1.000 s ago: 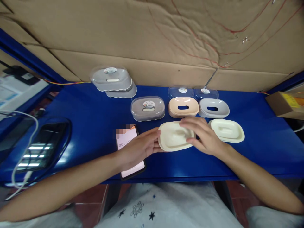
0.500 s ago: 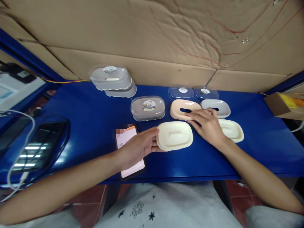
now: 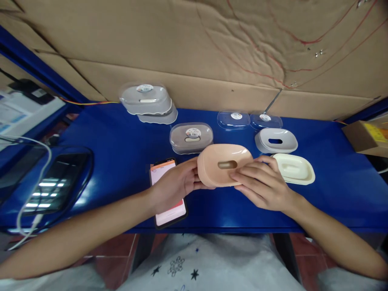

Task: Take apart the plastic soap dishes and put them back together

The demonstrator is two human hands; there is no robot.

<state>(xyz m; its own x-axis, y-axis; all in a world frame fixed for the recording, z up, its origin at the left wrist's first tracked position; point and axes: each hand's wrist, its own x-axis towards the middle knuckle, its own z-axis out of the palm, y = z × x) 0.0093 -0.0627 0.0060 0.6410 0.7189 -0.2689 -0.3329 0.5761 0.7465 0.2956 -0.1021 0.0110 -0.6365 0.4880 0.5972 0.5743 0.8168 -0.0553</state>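
Held in front of me is a peach oval soap dish insert [image 3: 209, 169] with a slot in its middle. My right hand [image 3: 266, 184] pinches its near right edge. It sits over the cream soap dish base, of which only the ridge [image 3: 227, 165] shows through the slot. My left hand [image 3: 178, 182] is closed at the left end, gripping the base from the side and below; most of the base is hidden. Just behind my right hand lies another cream base [image 3: 303, 171]. Beyond it rests a light grey slotted insert [image 3: 287, 142].
Two clear lids [image 3: 228, 122] with round labels lie at the back. A lidded grey soap box [image 3: 178, 141] stands left of centre, with stacked ones [image 3: 154, 106] behind. A phone [image 3: 169, 216] lies under my left wrist. A cardboard box [image 3: 363, 139] stands far right.
My right hand has lifted the peach insert from the table and brought it toward me, onto or just over the cream base. The left hand keeps nearly the same place.
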